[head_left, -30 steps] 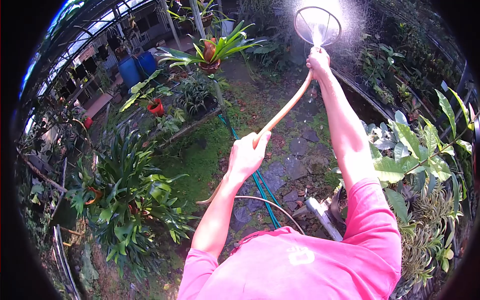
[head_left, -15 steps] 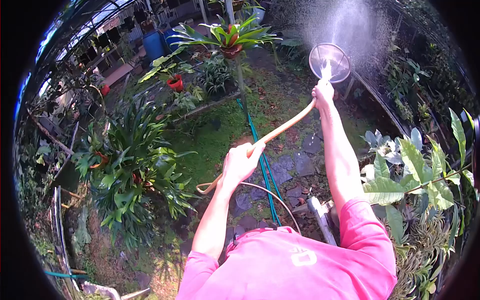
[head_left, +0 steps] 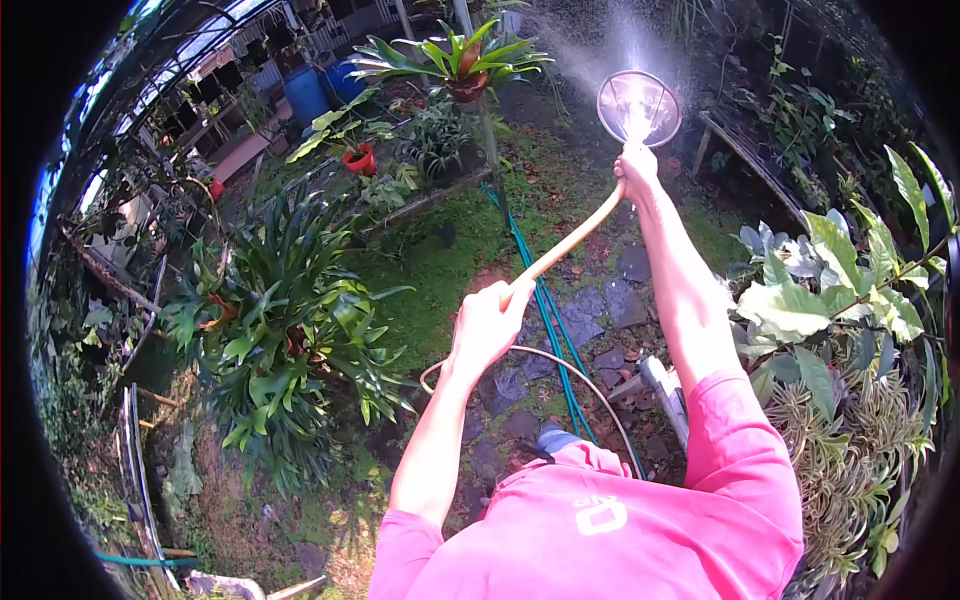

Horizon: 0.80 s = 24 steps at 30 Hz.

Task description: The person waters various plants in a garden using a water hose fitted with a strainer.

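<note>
- Water (head_left: pixel 632 45) is being sprayed out past the round head (head_left: pixel 622 105); spraying is, by the look of it, the step being carried out!
- Just below that head, the tan hose (head_left: pixel 570 241) is being gripped by the closed right hand (head_left: pixel 638 172), arm being held outstretched.
- Farther back, the same hose is being clasped by the left hand (head_left: pixel 487 322), a gentle curve being formed between.
- For any fresh aim, right-wrist steering and left-hand support are seemingly being called for.
</note>
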Available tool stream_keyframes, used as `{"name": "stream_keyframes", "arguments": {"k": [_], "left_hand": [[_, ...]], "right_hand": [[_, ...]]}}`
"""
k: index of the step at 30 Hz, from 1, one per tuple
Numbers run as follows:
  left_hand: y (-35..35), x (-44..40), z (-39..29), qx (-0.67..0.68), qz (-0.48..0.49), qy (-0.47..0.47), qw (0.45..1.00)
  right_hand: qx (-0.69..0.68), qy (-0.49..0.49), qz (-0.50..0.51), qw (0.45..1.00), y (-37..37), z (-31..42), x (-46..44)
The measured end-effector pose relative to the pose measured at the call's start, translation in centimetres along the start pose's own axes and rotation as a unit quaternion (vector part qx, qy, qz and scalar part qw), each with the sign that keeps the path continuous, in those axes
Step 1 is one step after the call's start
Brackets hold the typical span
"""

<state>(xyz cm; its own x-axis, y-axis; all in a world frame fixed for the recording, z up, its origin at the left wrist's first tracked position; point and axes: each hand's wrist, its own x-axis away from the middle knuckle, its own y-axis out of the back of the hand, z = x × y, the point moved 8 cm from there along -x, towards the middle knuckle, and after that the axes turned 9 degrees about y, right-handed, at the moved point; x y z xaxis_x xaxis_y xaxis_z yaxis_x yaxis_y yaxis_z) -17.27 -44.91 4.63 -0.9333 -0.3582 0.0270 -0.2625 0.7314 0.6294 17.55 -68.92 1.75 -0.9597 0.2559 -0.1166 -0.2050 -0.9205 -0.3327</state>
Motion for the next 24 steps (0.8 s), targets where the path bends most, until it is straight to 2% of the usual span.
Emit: {"name": "stream_keyframes", "arguments": {"k": [4, 9, 15, 19, 24], "left_hand": [[0.5, -1.8, -1.1, -0.004, -0.011, -0.011, 1.0], [-1.3, -7.5, -3.4, -0.002, -0.015, -0.029, 0.999], [-5.9, -18.8, -9.1, 0.015, -0.02, -0.04, 0.999], [-8.3, -25.4, -13.8, 0.023, -0.014, -0.039, 0.999], [-10.2, -30.5, -18.3, 0.033, -0.005, -0.039, 0.999]], "right_hand": [[-0.013, -0.012, -0.029, 0.999, -0.1, -0.4, -2.1], [0.035, 0.024, -0.013, 0.999, -2.4, 0.8, -8.6], [0.072, 0.029, 0.012, 0.997, -5.7, 2.6, -21.4], [0.044, 0.059, 0.021, 0.997, -6.9, 3.2, -30.2], [0.054, 0.072, 0.014, 0.996, -7.2, 4.8, -37.4]]}}
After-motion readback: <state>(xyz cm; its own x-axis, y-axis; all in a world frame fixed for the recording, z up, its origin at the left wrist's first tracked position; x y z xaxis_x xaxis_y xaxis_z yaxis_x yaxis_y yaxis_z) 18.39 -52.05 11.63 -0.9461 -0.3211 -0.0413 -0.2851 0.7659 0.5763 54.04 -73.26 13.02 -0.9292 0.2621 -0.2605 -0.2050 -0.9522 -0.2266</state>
